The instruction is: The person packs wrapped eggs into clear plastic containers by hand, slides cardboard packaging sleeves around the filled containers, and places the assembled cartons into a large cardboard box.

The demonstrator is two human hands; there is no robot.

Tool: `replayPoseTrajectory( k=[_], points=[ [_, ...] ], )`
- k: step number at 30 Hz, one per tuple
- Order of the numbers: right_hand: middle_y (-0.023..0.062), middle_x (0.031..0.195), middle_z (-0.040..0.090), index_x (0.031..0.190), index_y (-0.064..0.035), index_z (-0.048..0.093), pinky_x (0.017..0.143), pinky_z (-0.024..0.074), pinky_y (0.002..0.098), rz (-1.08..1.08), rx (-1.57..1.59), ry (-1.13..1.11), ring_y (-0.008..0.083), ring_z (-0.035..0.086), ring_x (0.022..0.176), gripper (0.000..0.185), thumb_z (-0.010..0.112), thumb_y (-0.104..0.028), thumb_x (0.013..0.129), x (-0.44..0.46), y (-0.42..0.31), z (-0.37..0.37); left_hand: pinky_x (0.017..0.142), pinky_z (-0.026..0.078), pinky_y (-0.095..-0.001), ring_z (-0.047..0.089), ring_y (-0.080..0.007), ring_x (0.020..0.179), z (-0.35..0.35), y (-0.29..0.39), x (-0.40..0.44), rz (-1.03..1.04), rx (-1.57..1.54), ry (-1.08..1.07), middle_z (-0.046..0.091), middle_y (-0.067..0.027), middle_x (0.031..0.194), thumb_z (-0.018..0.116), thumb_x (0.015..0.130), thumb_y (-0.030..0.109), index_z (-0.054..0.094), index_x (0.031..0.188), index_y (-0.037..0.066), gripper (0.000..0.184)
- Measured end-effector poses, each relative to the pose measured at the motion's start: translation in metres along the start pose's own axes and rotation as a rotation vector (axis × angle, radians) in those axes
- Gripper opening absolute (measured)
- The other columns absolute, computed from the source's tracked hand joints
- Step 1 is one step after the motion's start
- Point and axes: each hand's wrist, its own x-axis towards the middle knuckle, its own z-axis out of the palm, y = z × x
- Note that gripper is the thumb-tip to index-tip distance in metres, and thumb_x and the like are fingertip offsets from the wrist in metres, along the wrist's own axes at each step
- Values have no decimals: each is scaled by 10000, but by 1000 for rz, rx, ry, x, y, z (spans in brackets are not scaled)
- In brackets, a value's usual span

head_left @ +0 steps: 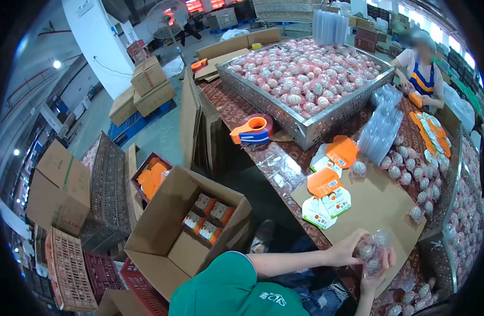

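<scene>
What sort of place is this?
Likely a packing floor in a factory or warehouse: a large metal tray heaped with small wrapped round items, flat orange-and-white cartons on the table, and an open cardboard box part-filled with packs.

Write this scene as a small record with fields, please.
Left hand: holds clear plastic pack of wrapped round items
Right hand: holds the same pack
On patterned dark-red table: orange-and-white printed cards, orange-and-blue tape dispenser, perforated metal tray full of wrapped items
In open brown cardboard box: small printed packs
Nearby: person in blue-and-orange apron
</scene>
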Motion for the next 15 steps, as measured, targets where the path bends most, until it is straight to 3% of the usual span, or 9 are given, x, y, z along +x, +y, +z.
replayPoseTrajectory(
  k=[2,3,9,10,12,15],
  points=[
    [206,1498,324,1412,-92,405,1114,321,496,-45,-76,-5,400,335,1381,644,712,-222,861,-1,1,0,1041,397,-417,478,-353,1212,-15,15,22,117,323,-224,472,-157,1271,779,703,116,405,1384,62,779],
    [206,1498,324,1412,-92,405,1114,321,496,-49,-74,-7,400,335,1381,644,712,-222,861,-2,1,-1,1016,410,-419,496,-340,1171,-19,18,26,55,231,-253,495,-137,1245,798,660,119,484,1329,79,741],
    [221,1490,332,1426,-92,381,1124,287,516,16,-103,-85,420,335,1373,724,731,-172,797,5,-15,-15,1022,415,-391,506,-300,1172,-21,2,35,-11,147,-289,515,-120,1208,805,640,92,596,1198,67,597],
    [228,1488,328,1430,-95,358,1115,285,534,25,-114,-115,435,330,1366,770,743,-213,774,7,-19,-17,1022,415,-391,506,-300,1172,-21,1,34,-12,147,-285,515,-120,1208,805,640,92,596,1198,67,597],
    [236,1487,323,1435,-98,334,1106,283,552,31,-126,-150,450,325,1360,818,755,-254,751,11,-23,-21,1017,431,-372,527,-284,1155,-20,1,32,181,337,-153,543,-109,1166,802,648,72,603,1199,84,586],
    [238,1503,302,1422,-77,339,1115,265,547,31,-158,-184,449,300,1374,867,785,-275,705,14,-26,-25,1010,446,-358,547,-286,1139,-20,5,31,75,197,-200,563,-102,1139,781,689,81,607,1218,103,557]
  ],
)
